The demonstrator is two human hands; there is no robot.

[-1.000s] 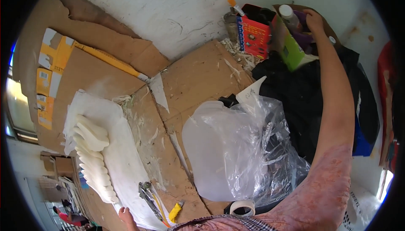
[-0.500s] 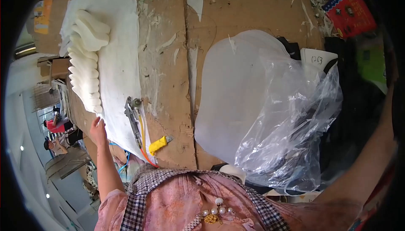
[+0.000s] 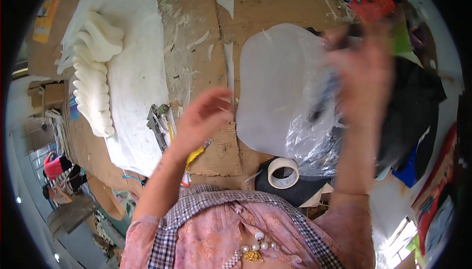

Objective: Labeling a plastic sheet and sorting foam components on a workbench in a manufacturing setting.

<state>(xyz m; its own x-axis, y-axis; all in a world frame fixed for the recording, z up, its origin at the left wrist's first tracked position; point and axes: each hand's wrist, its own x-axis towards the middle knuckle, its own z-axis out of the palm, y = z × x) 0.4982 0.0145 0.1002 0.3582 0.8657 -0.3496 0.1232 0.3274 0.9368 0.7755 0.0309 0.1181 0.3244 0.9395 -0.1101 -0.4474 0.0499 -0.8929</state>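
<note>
My left hand [image 3: 202, 117] hovers over the cardboard between the white sheet and the translucent sheet, fingers apart and holding nothing I can see. Beneath its wrist lies a yellow-handled tool [image 3: 195, 156], partly covered. A grey hand tool with a hose [image 3: 157, 127] rests just left of that forearm. My right hand [image 3: 363, 70] is smeared by motion above the right side of the large translucent sheet [image 3: 273, 87] and the crumpled clear plastic bag [image 3: 312, 143]. A dark blurred shape shows beside its fingers; whether the hand holds it cannot be told.
Curved white foam pieces [image 3: 92, 99] overlap in a row on a white sheet [image 3: 135, 72] at left. A tape roll [image 3: 283, 173] sits on black material near my body. Black fabric [image 3: 413, 107] lies at right, a red packet [image 3: 371, 1] at far right. Scraps litter the cardboard [image 3: 196, 48].
My left hand has left the foam row and swung right. My right hand has come up over the plastic bag from the right edge. The tape roll is now uncovered; the white card is out of sight.
</note>
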